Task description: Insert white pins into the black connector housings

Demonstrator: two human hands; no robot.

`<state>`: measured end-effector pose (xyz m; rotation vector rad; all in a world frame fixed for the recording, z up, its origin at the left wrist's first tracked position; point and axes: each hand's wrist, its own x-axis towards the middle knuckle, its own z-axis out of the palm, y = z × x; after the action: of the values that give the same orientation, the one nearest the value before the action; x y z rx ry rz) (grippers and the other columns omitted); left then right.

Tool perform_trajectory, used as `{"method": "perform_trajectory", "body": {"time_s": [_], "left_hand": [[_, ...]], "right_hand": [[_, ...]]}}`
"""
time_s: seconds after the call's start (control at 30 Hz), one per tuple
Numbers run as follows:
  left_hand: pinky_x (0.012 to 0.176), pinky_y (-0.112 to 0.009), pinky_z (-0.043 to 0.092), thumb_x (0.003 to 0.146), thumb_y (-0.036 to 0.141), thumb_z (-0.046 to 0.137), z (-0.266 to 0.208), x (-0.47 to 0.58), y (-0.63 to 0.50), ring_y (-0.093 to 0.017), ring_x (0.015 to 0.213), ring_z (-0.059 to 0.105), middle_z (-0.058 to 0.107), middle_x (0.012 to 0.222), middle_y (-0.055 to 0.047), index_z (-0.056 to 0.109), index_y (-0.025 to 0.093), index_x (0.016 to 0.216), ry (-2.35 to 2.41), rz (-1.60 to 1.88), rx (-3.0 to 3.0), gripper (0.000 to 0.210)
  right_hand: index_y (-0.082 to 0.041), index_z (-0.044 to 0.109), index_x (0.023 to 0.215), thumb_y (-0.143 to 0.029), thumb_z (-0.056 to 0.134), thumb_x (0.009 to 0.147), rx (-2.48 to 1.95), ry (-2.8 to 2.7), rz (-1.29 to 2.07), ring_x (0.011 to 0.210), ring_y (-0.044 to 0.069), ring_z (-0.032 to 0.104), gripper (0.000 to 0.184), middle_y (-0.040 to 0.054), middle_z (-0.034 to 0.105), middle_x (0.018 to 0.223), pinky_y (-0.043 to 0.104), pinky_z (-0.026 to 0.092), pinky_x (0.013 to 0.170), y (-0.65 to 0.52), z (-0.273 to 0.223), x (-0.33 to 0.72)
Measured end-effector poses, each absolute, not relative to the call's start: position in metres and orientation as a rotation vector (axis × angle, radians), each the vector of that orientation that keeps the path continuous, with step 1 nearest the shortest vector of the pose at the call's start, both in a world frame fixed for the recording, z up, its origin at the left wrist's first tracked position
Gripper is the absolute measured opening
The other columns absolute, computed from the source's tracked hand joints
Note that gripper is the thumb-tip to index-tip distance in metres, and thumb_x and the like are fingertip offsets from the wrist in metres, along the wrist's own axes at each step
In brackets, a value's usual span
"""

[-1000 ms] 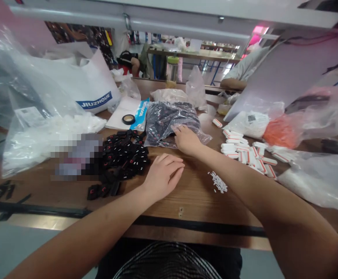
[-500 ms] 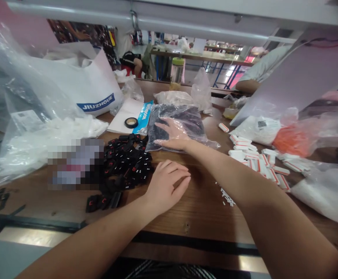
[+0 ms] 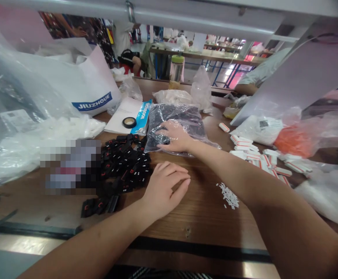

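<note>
My right hand lies on top of a clear plastic bag full of dark contents. Its fingers are spread and slightly bent, pressing into the film. Closer to me, my left hand hovers over or rests on the brown tabletop, fingers loosely stretched, with nothing in it. Just left of it is a pile of small black plastic parts, some with red marks. A few more black parts lie apart, nearer the front edge. To the right, beside my right forearm, sits a small heap of tiny white pieces.
White pieces with red stripes lie in a pile at right, near filled plastic bags. A tape roll rests on a notebook. Behind stand a bottle and a white JIUZHOUE bag. Other people are partly visible beyond.
My right hand has moved slightly towards me on the bag, its fingers more bent. My left hand stays nearly still. More of the tiny white heap shows beside my forearm.
</note>
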<state>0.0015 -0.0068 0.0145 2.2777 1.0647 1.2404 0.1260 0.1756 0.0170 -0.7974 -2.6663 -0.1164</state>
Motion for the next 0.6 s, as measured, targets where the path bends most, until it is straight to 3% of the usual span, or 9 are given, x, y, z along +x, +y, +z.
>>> {"method": "perform_trajectory", "body": {"time_s": [0.1,0.2,0.4,0.6], "left_hand": [[0.085,-0.04,0.043,0.093,0.021,0.06,0.014,0.001,-0.007,-0.02,0.093,0.061,0.072,0.101,-0.002,0.069,0.021,0.097,1.053,1.255,2.289,0.01],[0.085,-0.04,0.042,0.093,0.021,0.061,0.014,0.001,-0.006,-0.02,0.093,0.061,0.071,0.101,-0.002,0.069,0.021,0.096,1.042,1.254,2.297,0.009],[0.084,-0.039,0.042,0.092,0.019,0.061,0.016,0.0,-0.006,-0.019,0.092,0.061,0.071,0.102,-0.002,0.069,0.021,0.097,1.033,1.273,2.296,0.009],[0.086,-0.038,0.043,0.092,0.019,0.062,0.015,0.001,-0.005,-0.018,0.092,0.062,0.071,0.102,-0.001,0.068,0.021,0.097,1.001,1.279,2.293,0.009]], "right_hand": [[-0.022,0.06,0.131,-0.043,0.064,0.084,-0.729,-2.66,-0.116,0.122,0.031,0.051,0.052,0.0131,0.056,0.137,0.053,0.039,0.103,0.178,0.015,0.127],[-0.024,0.053,0.14,-0.048,0.06,0.088,-0.658,-2.707,-0.123,0.128,0.032,0.048,0.057,0.013,0.049,0.147,0.054,0.035,0.106,0.179,0.013,0.125],[-0.017,0.067,0.116,-0.042,0.06,0.089,-0.69,-2.767,-0.13,0.118,0.03,0.053,0.037,0.015,0.061,0.126,0.05,0.038,0.103,0.183,0.016,0.118],[-0.025,0.054,0.14,-0.052,0.061,0.09,-0.584,-2.856,-0.11,0.127,0.029,0.048,0.057,0.0127,0.049,0.146,0.049,0.035,0.105,0.182,0.023,0.113]]}}
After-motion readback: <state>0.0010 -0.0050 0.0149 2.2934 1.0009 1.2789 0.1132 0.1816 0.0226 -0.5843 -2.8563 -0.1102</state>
